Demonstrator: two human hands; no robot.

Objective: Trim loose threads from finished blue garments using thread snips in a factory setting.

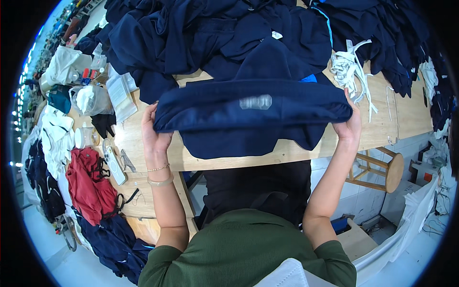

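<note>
Navy garment [215,112] near table edge [287,155]

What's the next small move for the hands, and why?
Probably lower the navy garment toward the wooden table: the left hand and right hand hold opposite ends of its band, which looks raised and stretched between them.

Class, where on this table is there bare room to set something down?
On the wooden table, right of the right hand, in front of the white strips; a smaller patch between the left hand and plastic packet. Crowded: the back, under navy garments, and the left end, around the clear bag.
</note>
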